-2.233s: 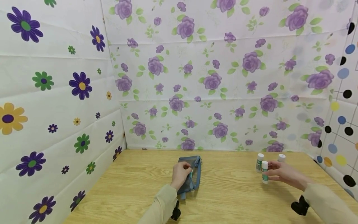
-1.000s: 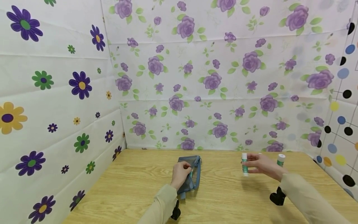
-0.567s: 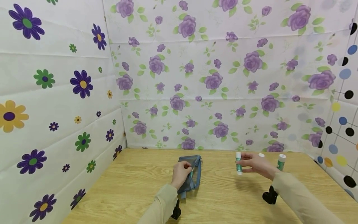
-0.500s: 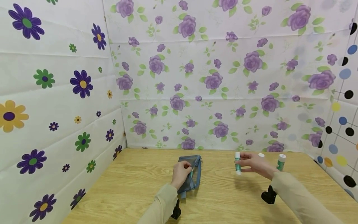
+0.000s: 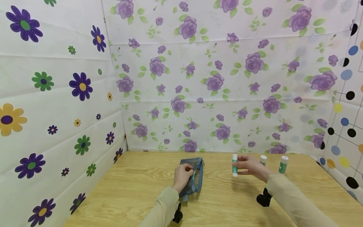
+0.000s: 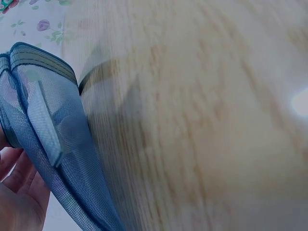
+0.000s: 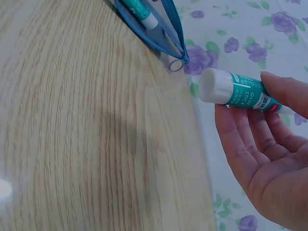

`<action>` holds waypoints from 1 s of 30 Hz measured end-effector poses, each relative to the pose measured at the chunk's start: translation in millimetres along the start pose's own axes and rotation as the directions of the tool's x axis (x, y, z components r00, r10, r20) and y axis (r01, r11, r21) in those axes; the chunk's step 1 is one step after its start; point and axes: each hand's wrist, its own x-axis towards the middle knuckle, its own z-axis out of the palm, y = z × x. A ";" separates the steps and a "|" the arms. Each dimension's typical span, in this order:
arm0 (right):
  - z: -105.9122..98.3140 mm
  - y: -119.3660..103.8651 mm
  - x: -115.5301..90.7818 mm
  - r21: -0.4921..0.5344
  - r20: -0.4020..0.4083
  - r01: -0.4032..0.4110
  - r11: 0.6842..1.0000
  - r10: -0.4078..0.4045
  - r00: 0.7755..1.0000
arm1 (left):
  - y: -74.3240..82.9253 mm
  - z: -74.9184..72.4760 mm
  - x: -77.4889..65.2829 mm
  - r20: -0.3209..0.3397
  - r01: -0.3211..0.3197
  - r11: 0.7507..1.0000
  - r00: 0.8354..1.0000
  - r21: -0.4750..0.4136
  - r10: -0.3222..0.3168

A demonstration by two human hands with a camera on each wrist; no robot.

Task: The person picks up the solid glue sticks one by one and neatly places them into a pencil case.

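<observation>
My left hand [image 5: 182,176] grips the near-left edge of a blue mesh zip pouch [image 5: 199,181], which stands open on the table. The right wrist view shows one glue stick [image 7: 139,12], green with a white end, lying inside the pouch [image 7: 174,24]. Between thumb and fingertips, my right hand [image 5: 250,165] holds another glue stick [image 5: 234,165] upright above the table, right of the pouch and apart from it. Its white cap and green "GLUE STICK" label [image 7: 250,91] are readable. In the left wrist view, the mesh [image 6: 72,110] hides part of my left hand [image 6: 21,207].
Two more glue sticks, a nearer-to-hand one [image 5: 263,160] and a farther-right one [image 5: 283,164], stand upright at the table's right rear. The wood-grain table [image 5: 136,189] meets flower-printed cloth walls [image 5: 158,113] behind and at the left. Each wrist carries a black camera mount [image 5: 264,198].
My right hand has carried its glue stick left, from beside the standing glue sticks toward the pouch. Both standing ones show again behind the hand. My left hand and the pouch stay put.
</observation>
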 end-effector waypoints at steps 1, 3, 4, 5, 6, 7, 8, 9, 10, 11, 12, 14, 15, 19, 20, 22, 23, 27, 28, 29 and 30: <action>1.5 0.7 1.2 0.001 -0.008 -0.004 1.000 0.004 1.000 | 0.3 -0.3 -0.2 0.002 0.002 1.000 1.000 -0.001 -0.002; 4.5 1.0 2.6 0.002 -0.021 -0.008 1.000 0.008 1.000 | 0.9 -0.5 -0.7 0.001 0.002 1.000 1.000 0.000 -0.002; 5.7 1.2 3.2 0.004 -0.024 -0.009 1.000 0.009 1.000 | 1.1 -0.6 -0.8 0.001 0.002 1.000 1.000 0.000 -0.002; 6.9 1.5 3.6 0.004 -0.031 -0.013 1.000 0.013 0.999 | 1.1 -0.6 -0.8 0.002 0.001 1.000 1.000 0.001 -0.001; 8.1 1.7 3.8 0.003 -0.036 -0.016 1.000 0.017 0.999 | 1.1 -0.4 -0.6 0.001 -0.001 1.000 1.000 0.005 0.001; 9.2 1.8 4.1 0.002 -0.042 -0.022 1.000 0.023 0.999 | 0.8 -0.2 -0.3 0.001 -0.002 1.000 1.000 0.007 0.002; 10.2 1.9 4.3 0.001 -0.045 -0.026 1.000 0.026 0.999 | 0.6 0.0 0.0 0.000 -0.003 1.000 1.000 0.008 0.003; 11.1 2.3 4.9 -0.002 -0.047 -0.028 1.000 0.028 0.998 | 0.3 0.1 0.3 0.000 -0.004 1.000 1.000 0.011 0.004; 12.2 2.6 5.4 -0.002 -0.053 -0.032 0.999 0.032 0.998 | -0.2 0.4 0.6 0.001 -0.002 1.000 1.000 0.011 0.002; 13.4 2.7 5.8 0.000 -0.058 -0.037 0.999 0.037 0.998 | -0.5 0.4 0.7 0.001 -0.002 1.000 1.000 0.010 0.002; 14.5 2.8 6.3 -0.001 -0.058 -0.039 0.999 0.039 0.998 | -0.6 0.4 0.8 0.001 0.001 1.000 1.000 0.009 -0.001; 16.6 3.0 7.5 -0.001 -0.059 -0.042 0.999 0.042 0.997 | -1.1 0.2 0.6 0.000 -0.002 1.000 1.000 0.006 0.002; 17.8 3.1 8.0 0.001 -0.060 -0.041 0.999 0.041 0.997 | -1.2 0.1 0.5 0.000 0.000 1.000 1.000 0.007 0.000; 22.3 3.0 9.8 0.014 -0.059 -0.040 0.999 0.040 0.997 | -1.4 -0.2 -0.2 0.000 -0.003 1.000 1.000 0.009 0.003; 23.7 3.0 10.1 0.015 -0.060 -0.037 0.999 0.038 0.998 | -1.0 -0.3 -0.2 0.001 0.000 1.000 1.000 0.009 0.000; 26.2 3.2 11.0 0.018 -0.057 -0.040 0.999 0.041 0.998 | -0.7 -0.1 -0.5 0.000 0.004 1.000 1.000 0.007 -0.004; 27.3 3.5 11.6 0.019 -0.058 -0.042 0.999 0.043 0.997 | -0.4 -0.1 -0.6 0.000 0.004 1.000 1.000 0.006 -0.004; 31.9 4.1 13.7 0.014 -0.075 -0.056 0.998 0.056 0.996 | -0.6 0.5 -0.2 0.000 0.005 1.000 1.000 0.005 -0.005; 33.1 4.0 13.9 0.014 -0.077 -0.057 0.998 0.058 0.995 | -0.7 0.7 -0.1 -0.001 0.003 1.000 1.000 0.006 -0.003; 34.2 4.2 14.3 0.015 -0.079 -0.058 0.998 0.059 0.995 | -0.8 0.7 0.2 -0.003 0.001 1.000 1.000 0.008 -0.001; 35.2 4.4 14.6 0.014 -0.078 -0.058 0.998 0.059 0.995 | -1.0 0.8 0.5 -0.005 -0.001 1.000 1.000 0.009 0.001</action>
